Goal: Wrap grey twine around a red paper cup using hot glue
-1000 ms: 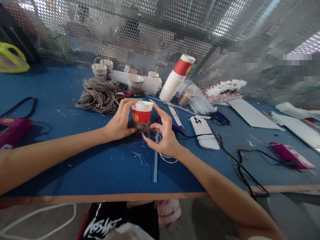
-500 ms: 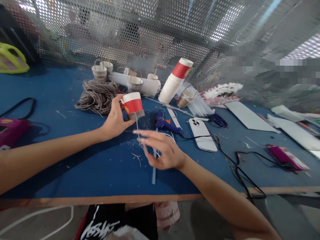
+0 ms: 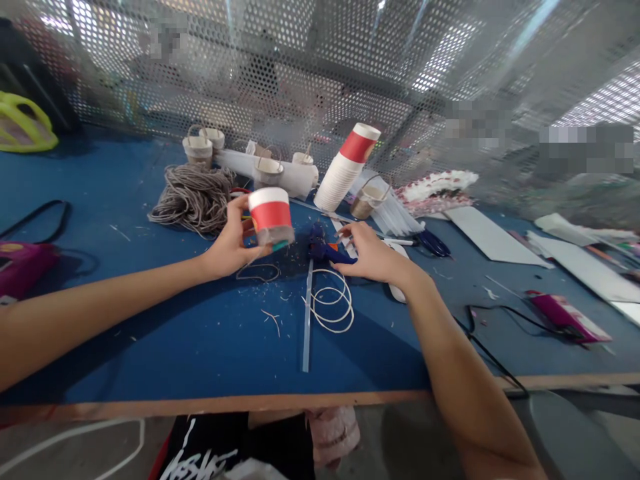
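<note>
My left hand (image 3: pixel 234 235) grips a paper cup (image 3: pixel 271 212) with a red band, its white end up and grey cord wound around its lower end. A thin strand of cord (image 3: pixel 265 279) trails below it onto the table. My right hand (image 3: pixel 373 255) is open, thumb and fingers apart around the handle of a blue glue gun (image 3: pixel 325 251); whether they touch it I cannot tell. From the glue gun a clear glue stick (image 3: pixel 307 320) runs toward me. Beside that lies a loose coil of thin white cord (image 3: pixel 345 310).
Behind the hands are a heap of grey cord (image 3: pixel 193 200), a leaning stack of paper cups (image 3: pixel 340 177) and several small cord-wrapped cups, one a basket with a handle (image 3: pixel 367 201). A white phone (image 3: pixel 399 292) lies partly under my right hand. Black cables (image 3: pixel 483 343) cross the right side.
My right hand has left the strand hanging from the cup and moved right and away from me to the glue gun. The left hand still holds the cup, now turned more upright.
</note>
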`<state>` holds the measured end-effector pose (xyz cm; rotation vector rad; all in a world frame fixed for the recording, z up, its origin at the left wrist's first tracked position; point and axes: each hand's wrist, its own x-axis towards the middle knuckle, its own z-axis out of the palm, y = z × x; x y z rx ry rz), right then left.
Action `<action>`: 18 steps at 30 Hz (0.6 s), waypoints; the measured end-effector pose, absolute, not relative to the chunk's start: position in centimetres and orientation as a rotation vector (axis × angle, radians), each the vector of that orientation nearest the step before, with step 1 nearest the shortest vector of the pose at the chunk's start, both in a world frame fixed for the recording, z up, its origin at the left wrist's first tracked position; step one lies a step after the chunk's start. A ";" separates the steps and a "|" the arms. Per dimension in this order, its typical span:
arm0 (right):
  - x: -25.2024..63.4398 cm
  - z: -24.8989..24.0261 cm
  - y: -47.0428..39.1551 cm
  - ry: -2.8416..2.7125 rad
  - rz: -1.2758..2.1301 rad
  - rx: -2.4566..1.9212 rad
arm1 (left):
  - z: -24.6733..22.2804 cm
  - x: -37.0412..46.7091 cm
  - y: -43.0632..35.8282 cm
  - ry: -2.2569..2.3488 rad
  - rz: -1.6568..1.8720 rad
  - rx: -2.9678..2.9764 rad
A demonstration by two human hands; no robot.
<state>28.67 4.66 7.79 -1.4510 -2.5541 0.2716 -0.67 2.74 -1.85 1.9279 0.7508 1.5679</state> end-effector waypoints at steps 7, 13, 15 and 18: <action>26.7 6.4 3.8 -2.504 0.351 -1.626 | -0.5 -0.4 1.6 0.849 1.318 1.828; 26.5 5.7 3.9 -2.403 0.369 -1.667 | -0.2 -0.4 1.6 0.907 1.262 1.781; 26.7 5.6 4.3 -2.360 0.381 -1.658 | -0.3 -0.5 1.7 0.901 1.248 1.795; 27.0 5.7 4.7 -2.250 0.319 -1.612 | -0.4 -0.5 1.8 0.898 1.274 1.810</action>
